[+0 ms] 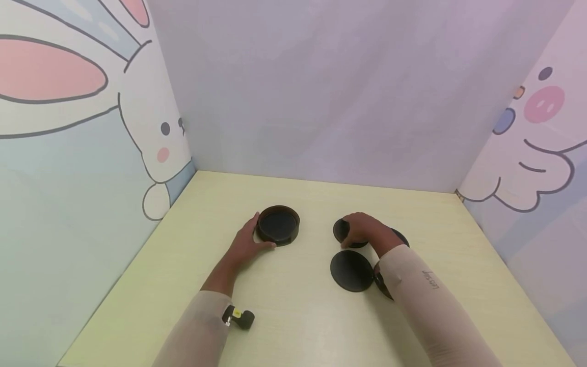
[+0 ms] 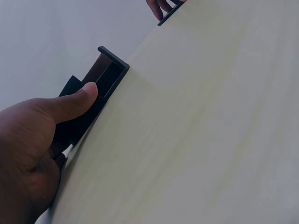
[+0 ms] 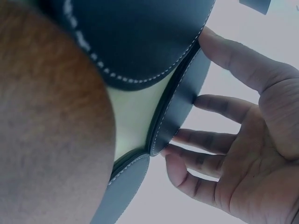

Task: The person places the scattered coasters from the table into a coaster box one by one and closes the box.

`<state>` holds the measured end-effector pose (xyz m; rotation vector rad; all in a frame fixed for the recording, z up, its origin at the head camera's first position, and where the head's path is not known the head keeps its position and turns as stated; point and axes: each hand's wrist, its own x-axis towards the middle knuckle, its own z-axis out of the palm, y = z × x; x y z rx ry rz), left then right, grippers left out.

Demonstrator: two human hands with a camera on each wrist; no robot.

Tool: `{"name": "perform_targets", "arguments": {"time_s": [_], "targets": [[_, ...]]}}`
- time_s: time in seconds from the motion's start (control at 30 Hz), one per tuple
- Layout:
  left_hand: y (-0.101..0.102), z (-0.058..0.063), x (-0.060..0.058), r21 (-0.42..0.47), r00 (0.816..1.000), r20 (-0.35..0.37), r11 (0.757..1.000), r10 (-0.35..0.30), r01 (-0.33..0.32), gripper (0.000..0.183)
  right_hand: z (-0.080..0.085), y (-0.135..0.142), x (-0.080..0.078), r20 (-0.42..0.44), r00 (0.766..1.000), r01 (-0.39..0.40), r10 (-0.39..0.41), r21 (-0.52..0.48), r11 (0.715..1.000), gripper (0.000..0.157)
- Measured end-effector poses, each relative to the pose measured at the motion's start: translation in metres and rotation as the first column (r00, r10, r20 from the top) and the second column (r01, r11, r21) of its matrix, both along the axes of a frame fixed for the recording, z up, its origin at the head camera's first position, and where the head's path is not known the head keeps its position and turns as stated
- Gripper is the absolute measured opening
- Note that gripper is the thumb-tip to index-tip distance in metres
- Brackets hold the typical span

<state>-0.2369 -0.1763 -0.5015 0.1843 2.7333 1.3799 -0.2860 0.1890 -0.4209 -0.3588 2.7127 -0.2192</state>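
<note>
On the pale table (image 1: 293,321) sit round, black, white-stitched coasters (image 1: 352,270).

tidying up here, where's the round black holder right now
In the head view, the round black holder is on the table, just left of centre, with the left hand at its left side and the black discs to its right.

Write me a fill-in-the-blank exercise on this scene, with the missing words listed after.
The person's ____ hand holds the round black holder.
The black disc at the right hand has ____ stitching near its edge.
Lettering shows on the person's ____ sleeve.
The big ear drawn on the left wall is ____ inside.

Missing words: left; white; right; pink.
</note>
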Motion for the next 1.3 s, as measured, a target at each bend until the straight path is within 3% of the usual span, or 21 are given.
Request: {"name": "perform_targets", "arguments": {"time_s": [0.23, 0.6, 1.3], "targets": [[0.0, 0.0, 0.0, -0.01, 1.0, -0.003, 1.0, -0.003, 0.003, 0.121, -0.002, 0.002, -0.002, -0.008, 1.0, 0.009, -0.009, -0.036, 0.999, 0.091], [0.0, 0.0, -0.001, -0.011, 1.0, -0.019, 1.0, -0.009, 0.009, 0.121, -0.004, 0.003, -0.006, -0.037, 0.999, 0.0, 0.0, 0.004, 1.0, 0.083], [-0.001, -0.002, -0.001, 0.002, 1.0, -0.011, 1.0, 0.0, 0.0, 0.12, -0.002, -0.005, -0.013, -0.074, 0.996, 0.037, -0.044, -0.094, 0.995, 0.078]]}}
